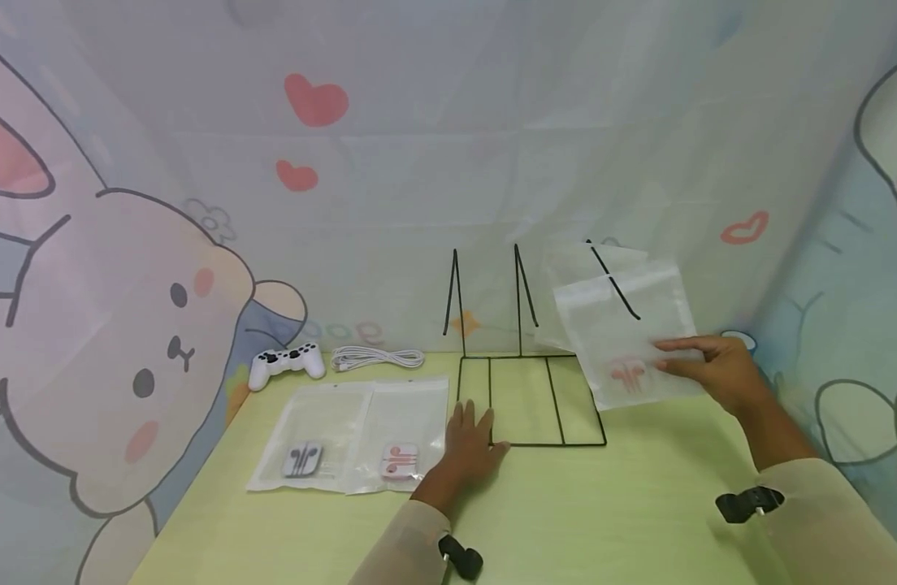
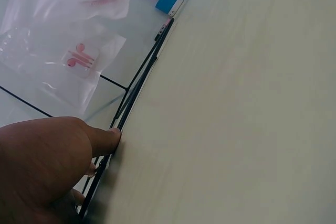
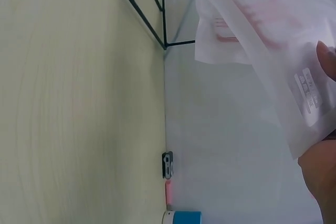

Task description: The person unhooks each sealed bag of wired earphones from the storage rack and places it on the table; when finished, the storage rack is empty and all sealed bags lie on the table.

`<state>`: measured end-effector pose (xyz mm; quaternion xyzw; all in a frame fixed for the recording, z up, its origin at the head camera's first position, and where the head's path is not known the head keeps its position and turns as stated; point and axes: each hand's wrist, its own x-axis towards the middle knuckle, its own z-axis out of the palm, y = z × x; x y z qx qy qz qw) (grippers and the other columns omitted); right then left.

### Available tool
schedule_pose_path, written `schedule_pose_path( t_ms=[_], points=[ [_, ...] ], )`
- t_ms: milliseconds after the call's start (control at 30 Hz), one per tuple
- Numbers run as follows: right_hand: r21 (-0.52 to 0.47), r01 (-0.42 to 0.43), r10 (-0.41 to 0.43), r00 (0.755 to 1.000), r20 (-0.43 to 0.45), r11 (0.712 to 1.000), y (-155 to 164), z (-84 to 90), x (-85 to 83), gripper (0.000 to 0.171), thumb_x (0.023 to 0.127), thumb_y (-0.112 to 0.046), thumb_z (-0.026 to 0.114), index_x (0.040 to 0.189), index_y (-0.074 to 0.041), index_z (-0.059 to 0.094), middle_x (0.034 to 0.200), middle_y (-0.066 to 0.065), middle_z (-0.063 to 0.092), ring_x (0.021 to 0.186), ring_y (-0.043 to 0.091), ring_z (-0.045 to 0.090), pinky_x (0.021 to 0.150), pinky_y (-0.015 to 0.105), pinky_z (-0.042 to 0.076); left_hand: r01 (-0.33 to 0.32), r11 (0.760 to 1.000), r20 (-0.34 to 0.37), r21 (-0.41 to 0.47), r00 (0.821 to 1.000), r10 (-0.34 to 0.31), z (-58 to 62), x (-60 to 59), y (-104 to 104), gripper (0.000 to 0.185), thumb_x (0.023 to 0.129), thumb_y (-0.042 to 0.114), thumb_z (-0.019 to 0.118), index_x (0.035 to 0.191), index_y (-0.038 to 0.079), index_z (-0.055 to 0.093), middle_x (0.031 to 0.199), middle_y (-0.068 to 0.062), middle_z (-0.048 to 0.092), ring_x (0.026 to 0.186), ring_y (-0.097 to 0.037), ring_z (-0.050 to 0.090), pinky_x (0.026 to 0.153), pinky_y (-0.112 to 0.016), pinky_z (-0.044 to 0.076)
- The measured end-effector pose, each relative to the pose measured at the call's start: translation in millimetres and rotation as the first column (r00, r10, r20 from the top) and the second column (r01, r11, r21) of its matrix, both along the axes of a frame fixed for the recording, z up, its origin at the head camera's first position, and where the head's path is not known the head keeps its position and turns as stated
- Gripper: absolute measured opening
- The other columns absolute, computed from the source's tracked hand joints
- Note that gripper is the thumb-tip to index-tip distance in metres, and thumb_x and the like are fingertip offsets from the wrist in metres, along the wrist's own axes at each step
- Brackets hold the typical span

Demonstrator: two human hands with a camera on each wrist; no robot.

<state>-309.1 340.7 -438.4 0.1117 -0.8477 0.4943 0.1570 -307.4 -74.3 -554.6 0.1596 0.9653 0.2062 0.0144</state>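
A clear zip bag point(image 1: 587, 325) with red-printed earphone packaging is pinched at its right edge between the thumb and fingers of my right hand point(image 1: 722, 370). The slanting right prong of a black wire rack point(image 1: 548, 445) crosses the bag's upper part. Behind it, a second bag point(image 1: 554, 305) overlaps the same prong. My left hand point(image 1: 469, 443) rests with spread fingers at the rack base's front left; its thumb touches the wire in the left wrist view. The other two upright prongs point(image 1: 455, 284) carry nothing.
Left of the rack lie two clear bags point(image 1: 320, 406) with boxed earphones, one dark-printed and one red. Behind them are a white game controller point(image 1: 288, 364) and a coiled white cable point(image 1: 375, 357). A blue-and-white object point(image 3: 186, 217) and a small dark item point(image 3: 167, 164) show in the right wrist view.
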Motion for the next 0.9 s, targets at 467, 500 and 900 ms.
schedule_pose_path(
  t_ms=[467, 500, 900],
  points=[
    [0.041, 0.014, -0.015, 1.0, 0.013, 0.999, 10, 1.5, 19.6, 0.035, 0.087, -0.013, 0.093, 0.12, -0.004, 0.084, 0.103, -0.036, 0.07, 0.099, -0.011, 0.059, 0.078, 0.009, 0.052, -0.003, 1.0, -0.003, -0.005, 1.0, 0.003, -0.4, -1.6, 0, 0.067, 0.11, 0.042, 0.058, 0.164, 0.005, 0.046, 0.175, -0.034, 0.027, 0.165, -0.055, 0.021, 0.134, -0.064, 0.026],
    [0.041, 0.017, -0.017, 1.0, 0.02, 0.999, 10, 1.7, 21.0, 0.035, 0.087, -0.013, 0.093, 0.119, -0.004, 0.084, 0.104, -0.036, 0.07, 0.097, -0.01, 0.061, 0.077, 0.01, 0.054, -0.003, 1.0, -0.003, -0.006, 1.0, 0.003, -0.7, -1.7, 0, 0.067, 0.11, 0.043, 0.058, 0.164, 0.005, 0.046, 0.175, -0.034, 0.027, 0.165, -0.055, 0.021, 0.134, -0.064, 0.026],
    [0.066, 0.02, -0.022, 0.999, 0.029, 0.998, 15, 7.7, 37.6, 0.03, 0.086, -0.012, 0.094, 0.115, -0.007, 0.086, 0.107, -0.042, 0.073, 0.105, -0.02, 0.062, 0.079, 0.006, 0.052, -0.002, 0.999, -0.013, -0.039, 1.0, 0.002, 1.1, -0.9, -1, 0.068, 0.11, 0.044, 0.057, 0.165, 0.006, 0.045, 0.175, -0.033, 0.029, 0.165, -0.054, 0.023, 0.134, -0.062, 0.027]
  ],
)
